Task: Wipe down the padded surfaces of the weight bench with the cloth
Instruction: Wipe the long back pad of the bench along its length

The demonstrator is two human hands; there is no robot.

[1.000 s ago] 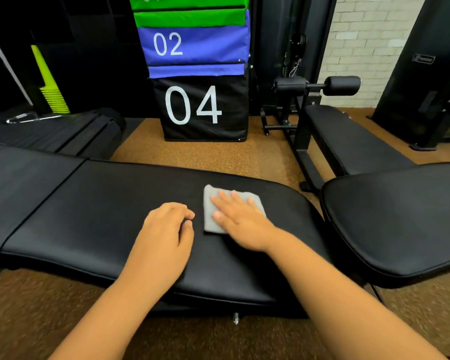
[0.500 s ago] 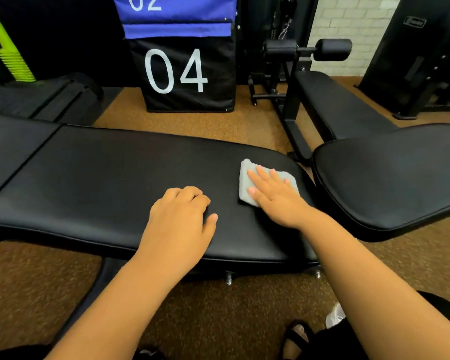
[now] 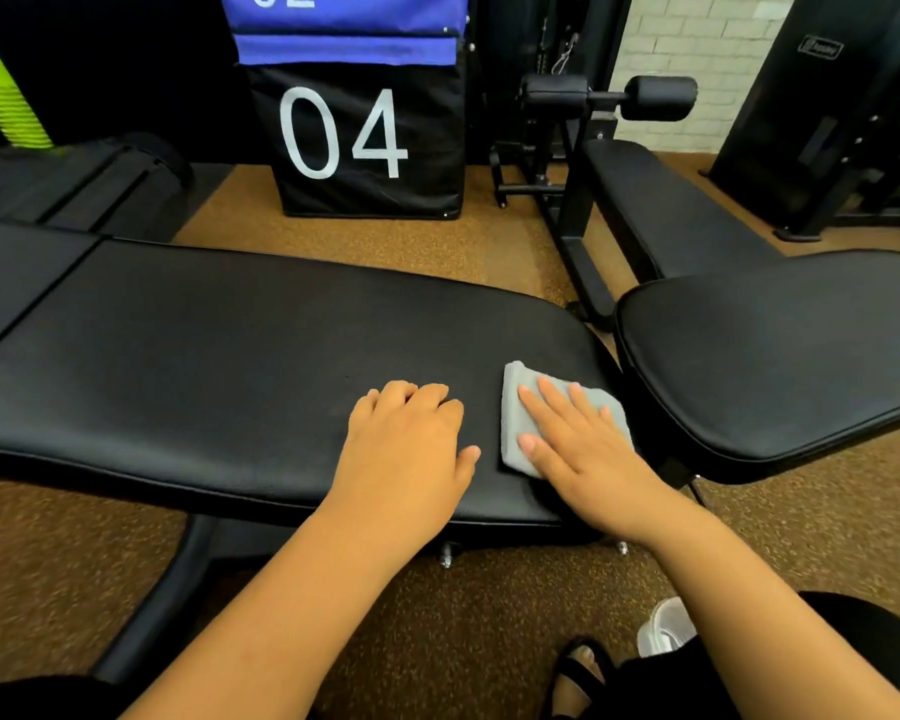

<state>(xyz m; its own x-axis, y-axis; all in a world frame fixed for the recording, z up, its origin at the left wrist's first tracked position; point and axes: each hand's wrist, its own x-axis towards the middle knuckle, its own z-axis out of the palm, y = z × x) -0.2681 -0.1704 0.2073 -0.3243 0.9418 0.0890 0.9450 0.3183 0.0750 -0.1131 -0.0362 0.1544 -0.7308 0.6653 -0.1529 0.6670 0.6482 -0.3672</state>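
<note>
A long black padded bench pad runs across the head view from the left. A folded grey cloth lies near its right end. My right hand presses flat on the cloth with straight, spread fingers. My left hand rests on the pad just left of the cloth, its fingers curled under and holding nothing. A second black pad of the bench sits to the right across a narrow gap. A further pad section adjoins at the far left.
Behind stand stacked soft boxes, the black one marked 04, and another bench with roller pads. A dark machine frame is at the back right. Brown speckled floor lies below, with my sandalled foot.
My right hand slid the cloth from the pad's middle rightward, then toward the near edge at the right end. My left hand kept resting on the pad beside it as the view shifted.
</note>
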